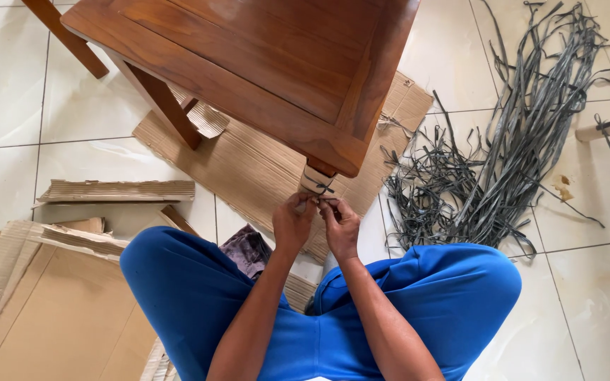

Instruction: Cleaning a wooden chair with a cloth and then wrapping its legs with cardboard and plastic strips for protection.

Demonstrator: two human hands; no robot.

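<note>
Grey strap (325, 189) pinched, both hands' (317, 224) grip

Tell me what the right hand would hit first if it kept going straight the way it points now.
Most likely the wrapped table leg: the right hand points up-frame at it, fingers already on the dark strap there. Depth is hard to judge.

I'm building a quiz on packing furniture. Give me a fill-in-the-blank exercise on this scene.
1. Both hands, left hand and right hand, work at a wrapped leg of the ____ table.
2. The wrapping on that leg is tied with a dark ____.
3. The pile of grey strips lies on the ____ floor.
4. Under the table lies a sheet of corrugated ____.

Missing words: wooden; strip; tiled; cardboard
</note>
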